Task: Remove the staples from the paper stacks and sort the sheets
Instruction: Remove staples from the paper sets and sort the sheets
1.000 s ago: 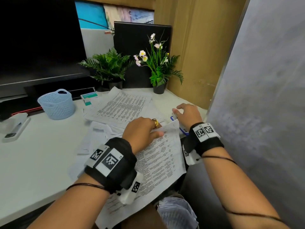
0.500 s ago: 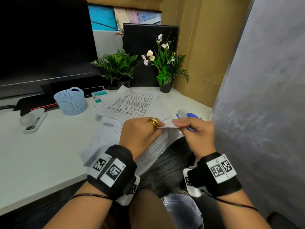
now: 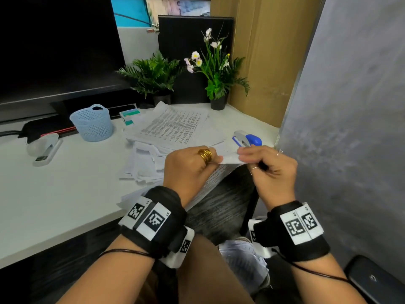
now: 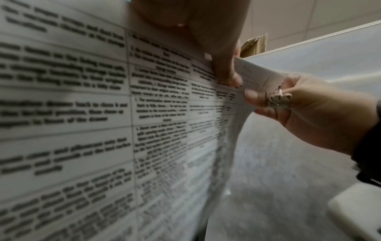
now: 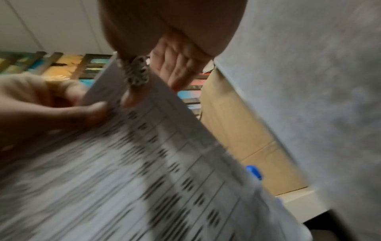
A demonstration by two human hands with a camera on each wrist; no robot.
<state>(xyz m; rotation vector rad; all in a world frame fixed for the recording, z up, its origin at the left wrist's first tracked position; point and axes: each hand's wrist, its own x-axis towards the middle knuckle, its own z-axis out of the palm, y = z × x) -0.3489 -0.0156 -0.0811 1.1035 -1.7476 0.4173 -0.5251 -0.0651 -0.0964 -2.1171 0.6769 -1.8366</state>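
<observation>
A stapled paper stack (image 3: pixel 229 159) with printed tables hangs in the air over the desk's front edge. My left hand (image 3: pixel 203 163), wearing a gold ring, pinches its top edge. My right hand (image 3: pixel 256 160) pinches the top corner right beside it. In the left wrist view the sheets (image 4: pixel 82 114) fill the left side, and the right hand's fingers (image 4: pixel 259 99) bend the corner back. The right wrist view shows the printed page (image 5: pixel 154 179) pinched by the left hand (image 5: pixel 62 106). I cannot make out the staple. A blue and grey staple remover (image 3: pixel 247 139) lies on the desk behind my hands.
Loose printed sheets (image 3: pixel 173 126) are piled mid-desk, with more paper (image 3: pixel 142 165) below them. A light blue basket (image 3: pixel 92 122) and a white stapler (image 3: pixel 43 150) sit on the left. Two potted plants (image 3: pixel 153 77) and a monitor (image 3: pixel 54 51) stand at the back. A grey partition (image 3: pixel 350 106) closes the right side.
The stack lay flat on the desk under my left hand while my right hand was at the staple remover. Both hands have since lifted the stack toward me by its top corner.
</observation>
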